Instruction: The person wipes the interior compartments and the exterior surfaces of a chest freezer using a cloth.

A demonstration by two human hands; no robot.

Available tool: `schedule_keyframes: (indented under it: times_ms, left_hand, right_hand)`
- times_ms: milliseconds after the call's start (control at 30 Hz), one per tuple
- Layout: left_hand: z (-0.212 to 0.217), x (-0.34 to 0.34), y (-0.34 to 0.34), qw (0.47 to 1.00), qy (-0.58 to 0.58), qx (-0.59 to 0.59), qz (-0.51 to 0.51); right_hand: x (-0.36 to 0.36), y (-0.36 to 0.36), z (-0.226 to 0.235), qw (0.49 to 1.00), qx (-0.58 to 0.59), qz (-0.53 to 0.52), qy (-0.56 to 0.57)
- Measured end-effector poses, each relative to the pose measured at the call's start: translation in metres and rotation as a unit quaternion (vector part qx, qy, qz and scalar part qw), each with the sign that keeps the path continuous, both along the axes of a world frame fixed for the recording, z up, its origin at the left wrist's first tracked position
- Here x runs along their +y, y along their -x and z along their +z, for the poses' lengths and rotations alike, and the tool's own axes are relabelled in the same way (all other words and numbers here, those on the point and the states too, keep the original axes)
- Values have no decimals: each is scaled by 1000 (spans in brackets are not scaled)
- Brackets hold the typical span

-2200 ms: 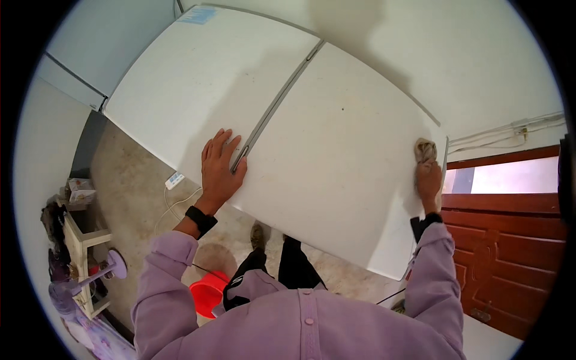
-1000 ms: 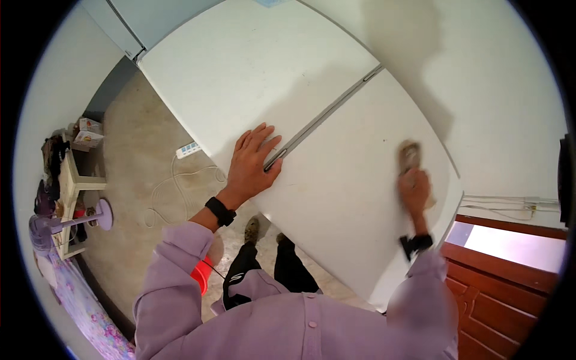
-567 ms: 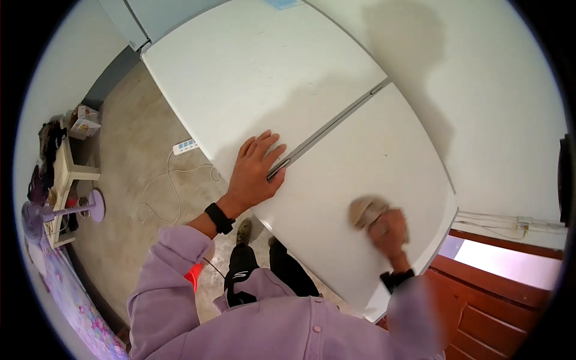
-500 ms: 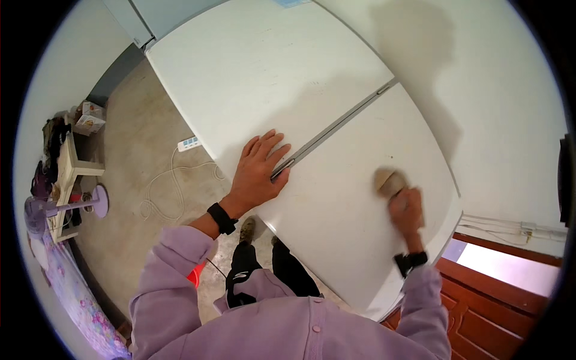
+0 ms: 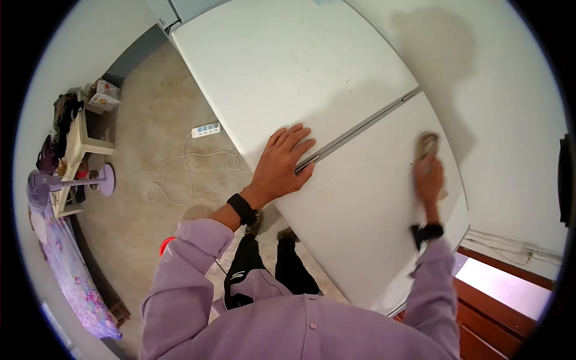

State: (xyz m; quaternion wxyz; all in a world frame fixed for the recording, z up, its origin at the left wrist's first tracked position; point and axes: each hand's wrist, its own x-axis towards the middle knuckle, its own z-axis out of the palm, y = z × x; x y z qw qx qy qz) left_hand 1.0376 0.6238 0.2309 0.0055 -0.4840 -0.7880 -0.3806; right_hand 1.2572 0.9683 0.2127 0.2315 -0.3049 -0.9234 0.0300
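A white tabletop (image 5: 354, 240) in two panels spans the view, with a grey strip (image 5: 360, 126) along the seam between them. Flat on the near edge of the far panel rests my left hand (image 5: 281, 161), fingers spread, its thumb by the strip's near end. Over on the right part of the near panel, my right hand (image 5: 429, 179) presses a greyish-brown cloth (image 5: 427, 144) against the surface. Motion blurs that hand, and its fingers partly cover the cloth.
A white power strip (image 5: 206, 129) and its loose cord lie on the floor left of the table. Beyond stand a purple fan (image 5: 84, 181), a cream bench (image 5: 81, 144) and small boxes (image 5: 105, 95). At lower right is a red-brown wooden panel (image 5: 492, 312).
My right hand has slid the cloth away from me and to the right across the panel. My left hand stays on the same spot of the table while the view shifts.
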Motion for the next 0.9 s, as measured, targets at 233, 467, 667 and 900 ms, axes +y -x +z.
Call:
schedule_keyframes:
  times_ms: [233,467,667,900]
  left_hand:
    - [-3,-5,0,1000,6,-8,2]
    - [6,-11,1,999,3,-31,6]
    - [4,-4,1,999,-19,-46,3]
    - [-5,-1,-1,998,-37,-48,-1]
  right_hand:
    - [-185,-39,43,955,-43,272,113]
    - [-37,52,24,991,-4,107,86]
    - [74,144,23,997,-53,-37,39]
    - [-18,142,1,999,-3,50,22]
